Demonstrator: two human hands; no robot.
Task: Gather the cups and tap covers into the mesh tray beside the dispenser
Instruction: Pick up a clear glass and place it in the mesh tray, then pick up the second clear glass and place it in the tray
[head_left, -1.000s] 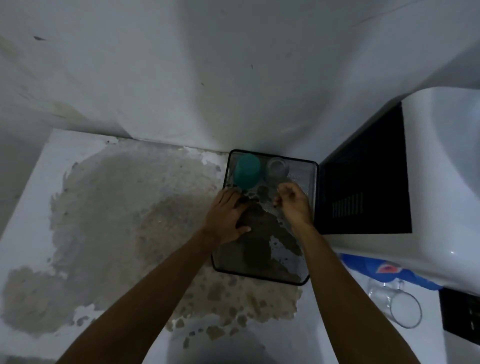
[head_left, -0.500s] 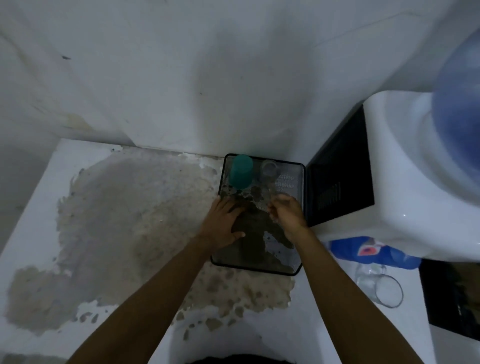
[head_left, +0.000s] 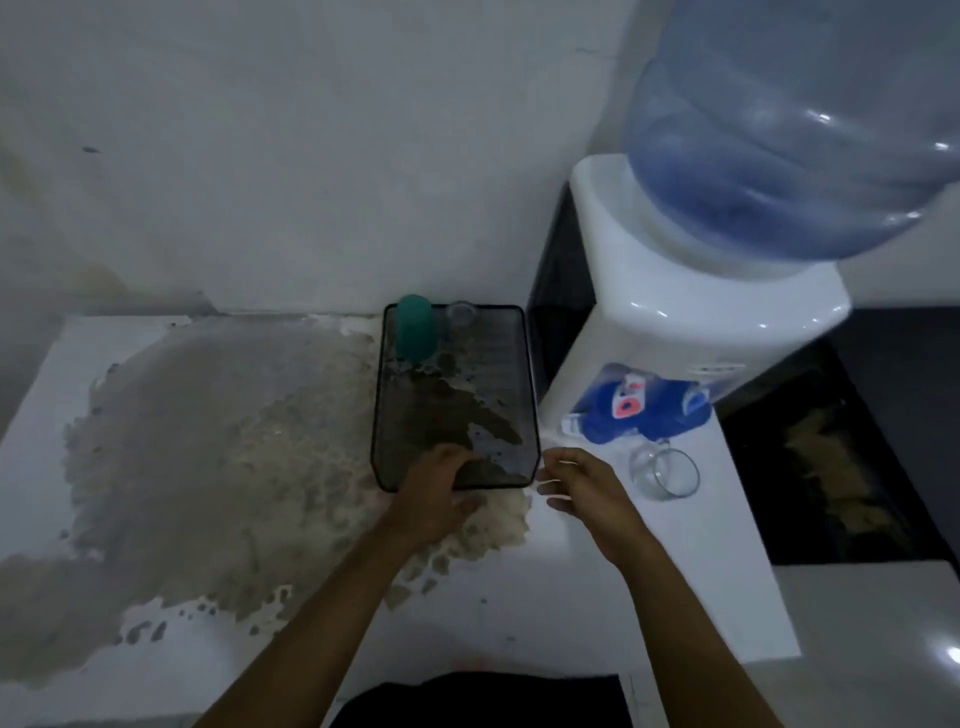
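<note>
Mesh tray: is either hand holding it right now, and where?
The left hand rests on the near rim of the mesh tray, fingers over its edge; a firm grip cannot be told. The right hand is open, holding nothing.

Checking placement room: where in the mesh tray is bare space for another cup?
The mesh tray is bare through its middle and right side, between the teal cup and the left hand. Its far end is crowded, with a clear cup too.

Bench: white top, paint worn away over a wide brownish patch on its left and middle. Wall: white, stained and scuffed near the bench line. Water bottle: large, blue, translucent, upended. Floor: pale glossy tile at right, a dark area beyond it.
</note>
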